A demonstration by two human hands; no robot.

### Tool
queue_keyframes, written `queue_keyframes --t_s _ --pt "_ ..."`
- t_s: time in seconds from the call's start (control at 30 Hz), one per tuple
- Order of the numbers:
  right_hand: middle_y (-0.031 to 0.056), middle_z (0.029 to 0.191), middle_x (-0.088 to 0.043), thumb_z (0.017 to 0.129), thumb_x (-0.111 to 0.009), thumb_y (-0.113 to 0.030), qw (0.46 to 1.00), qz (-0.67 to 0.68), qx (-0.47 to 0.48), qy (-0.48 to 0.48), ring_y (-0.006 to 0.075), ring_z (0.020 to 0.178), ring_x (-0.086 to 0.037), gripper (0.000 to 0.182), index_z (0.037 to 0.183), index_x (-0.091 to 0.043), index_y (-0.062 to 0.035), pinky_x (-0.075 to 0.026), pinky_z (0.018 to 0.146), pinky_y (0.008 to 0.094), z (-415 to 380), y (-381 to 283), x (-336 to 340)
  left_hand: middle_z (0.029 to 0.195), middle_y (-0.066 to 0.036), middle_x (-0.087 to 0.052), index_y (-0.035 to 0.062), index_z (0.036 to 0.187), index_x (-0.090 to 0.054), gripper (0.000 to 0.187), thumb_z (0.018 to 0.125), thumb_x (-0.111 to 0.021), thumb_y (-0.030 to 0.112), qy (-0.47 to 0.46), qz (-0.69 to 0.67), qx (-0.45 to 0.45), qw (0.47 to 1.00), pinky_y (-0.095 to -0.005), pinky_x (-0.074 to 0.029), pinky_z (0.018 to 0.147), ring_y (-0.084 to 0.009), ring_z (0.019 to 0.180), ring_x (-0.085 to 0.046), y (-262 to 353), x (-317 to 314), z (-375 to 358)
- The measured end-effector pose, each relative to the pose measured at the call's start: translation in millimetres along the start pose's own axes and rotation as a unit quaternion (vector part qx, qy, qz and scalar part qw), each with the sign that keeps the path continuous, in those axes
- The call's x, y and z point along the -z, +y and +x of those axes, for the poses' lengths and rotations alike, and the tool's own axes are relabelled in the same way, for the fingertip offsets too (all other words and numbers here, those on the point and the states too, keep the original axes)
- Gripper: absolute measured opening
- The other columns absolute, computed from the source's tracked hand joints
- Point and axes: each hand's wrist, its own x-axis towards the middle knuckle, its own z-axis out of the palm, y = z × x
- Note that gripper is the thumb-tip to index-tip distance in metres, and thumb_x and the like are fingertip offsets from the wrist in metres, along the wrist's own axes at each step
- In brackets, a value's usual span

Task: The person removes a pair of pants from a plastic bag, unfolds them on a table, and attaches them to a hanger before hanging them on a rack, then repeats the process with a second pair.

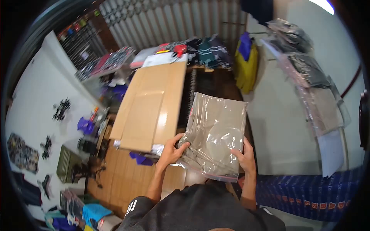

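Between my two hands is a clear plastic bag (216, 134) with folded grey-beige cloth inside, probably a garment. Light glints off its creased film. My left hand (174, 149) grips the lower left side, thumb on top of the film. On the opposite edge, my right hand (245, 157) pinches the bag with the thumb on top and the fingers behind. A reddish strip runs along the bag's lower edge, close to my body. Beyond the bag to the left lies a flat cardboard sheet (148, 107), which neither hand touches.
Folded dark garments (210, 52) lie at the back. Bagged garments (308, 71) are stacked on the right, above a blue printed roll or cover (308, 196). A green chair (69, 163) stands on the left. A yellow cloth (246, 69) hangs near the wall.
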Motion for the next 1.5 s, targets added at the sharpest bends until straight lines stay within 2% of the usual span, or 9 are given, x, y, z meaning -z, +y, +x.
queue_keyframes --t_s 0.27,0.4,0.53,0.8,0.97,1.13,1.3,1.4,1.5 --pt "0.0097 0.127 -0.063 0.082 -0.066 0.008 0.976 0.086 -0.080 -0.182 0.0148 0.114 -0.061 0.068 0.146 -0.044 0.0055 -0.046 0.102 0.0288 -9 68 -182 0.107 -0.010 -0.073 -0.0047 0.121 -0.066 0.033 0.093 -0.070 0.010 0.149 0.025 0.087 0.985 -0.0292 -0.051 0.088 -0.0134 0.097 -0.065 -67 145 -149" --pt "0.0099 0.122 -0.066 0.086 -0.065 0.008 0.966 0.062 -0.123 -0.218 0.0133 0.103 -0.064 0.066 0.147 -0.042 0.0053 -0.053 0.089 0.0269 -11 84 -238 0.106 -0.011 -0.073 -0.0046 0.121 -0.065 0.034 0.093 -0.070 0.013 0.218 0.038 0.073 0.972 -0.0311 -0.051 0.087 -0.0139 0.096 -0.065 -101 180 -192" --pt "0.0127 0.120 -0.067 0.086 -0.066 0.007 0.968 0.047 -0.133 -0.209 0.0156 0.101 -0.066 0.069 0.150 -0.038 0.0053 -0.055 0.087 0.0288 -4 92 -275 0.103 -0.012 -0.073 -0.0043 0.123 -0.064 0.037 0.093 -0.070 0.016 0.293 0.047 0.087 0.951 -0.0313 -0.052 0.085 -0.0148 0.094 -0.066 -130 206 -204" --pt "0.0177 0.119 -0.068 0.080 -0.070 0.011 0.973 0.049 -0.130 -0.186 0.0211 0.103 -0.068 0.076 0.149 -0.036 0.0062 -0.056 0.087 0.0301 40 122 -324 0.078 -0.009 -0.066 -0.0025 0.121 -0.065 0.039 0.090 -0.073 0.021 0.319 0.124 0.110 0.933 -0.0320 -0.049 0.066 -0.0141 0.071 -0.059 -165 266 -163" --pt "0.0182 0.109 -0.069 0.077 -0.074 0.010 0.988 -0.020 -0.120 -0.094 0.0196 0.090 -0.070 0.073 0.142 -0.042 0.0035 -0.057 0.077 0.0310 81 157 -357 0.086 -0.020 -0.071 -0.0035 0.118 -0.067 0.042 0.088 -0.073 0.025 0.315 0.161 0.124 0.927 -0.0409 -0.052 0.072 -0.0310 0.079 -0.068 -193 312 -111" --pt "0.0145 0.095 -0.070 0.077 -0.079 -0.001 0.985 -0.154 -0.068 -0.033 0.0174 0.076 -0.069 0.066 0.136 -0.049 0.0022 -0.055 0.069 0.0313 122 179 -381 0.097 -0.025 -0.072 -0.0014 0.119 -0.068 0.042 0.088 -0.073 0.026 0.290 0.187 0.118 0.931 -0.0439 -0.053 0.082 -0.0375 0.091 -0.071 -225 352 -52" --pt "0.0146 0.099 -0.071 0.079 -0.082 -0.022 0.947 -0.301 -0.108 -0.016 0.0308 0.089 -0.069 0.065 0.136 -0.053 -0.0057 -0.053 0.078 0.0427 163 163 -404 0.103 -0.027 -0.072 0.0006 0.118 -0.068 0.043 0.087 -0.075 0.029 0.284 0.245 0.138 0.917 -0.0467 -0.054 0.086 -0.0420 0.098 -0.069 -241 375 -2" --pt "0.0149 0.101 -0.072 0.080 -0.081 -0.024 0.942 -0.325 -0.083 0.007 0.0341 0.095 -0.069 0.065 0.136 -0.053 -0.0078 -0.053 0.082 0.0450 183 166 -411 0.105 -0.028 -0.071 0.0009 0.118 -0.068 0.044 0.086 -0.076 0.030 0.272 0.230 0.159 0.921 -0.0477 -0.053 0.087 -0.0429 0.101 -0.069 -249 382 26" --pt "0.0139 0.106 -0.073 0.080 -0.080 -0.027 0.927 -0.347 -0.137 0.026 0.0350 0.100 -0.069 0.064 0.137 -0.054 -0.0112 -0.053 0.085 0.0458 197 154 -418 0.106 -0.028 -0.071 0.0012 0.119 -0.067 0.045 0.086 -0.076 0.031 0.256 0.238 0.161 0.923 -0.0485 -0.053 0.088 -0.0436 0.102 -0.068 -259 390 50"
